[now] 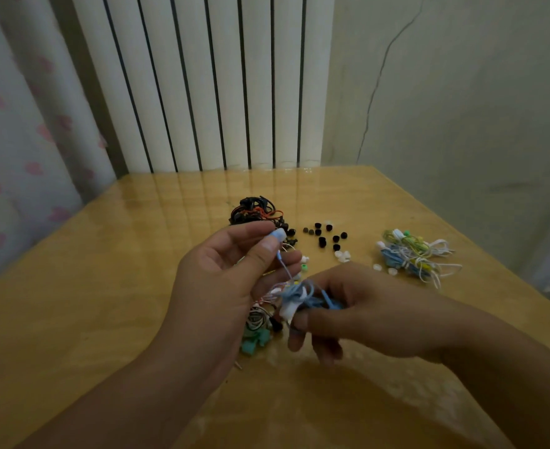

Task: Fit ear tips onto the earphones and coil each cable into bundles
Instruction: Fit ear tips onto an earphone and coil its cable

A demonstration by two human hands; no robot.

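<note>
On your table [73, 286], one coiled bundle of pale earphones [413, 256] sits to the right, a black tangle [254, 210] lies behind, and loose ear tips [327, 236] remain unfitted, so I judge plenty is left. Your right hand [358, 319] grips the blue cable bunch [303, 298]; your left hand [231, 273] pinches its blue earbud [277, 235].

Just two bare forearms coming in from the bottom edge, no sleeves anywhere in shot. Left hand [222, 273] and right hand [348, 306] are both bare too: no gloves, no rings, no watch or bracelet on either wrist. Nails are short and plain, unpainted as far as I can see. Lighting's dim, so finer detail is lost.
</note>
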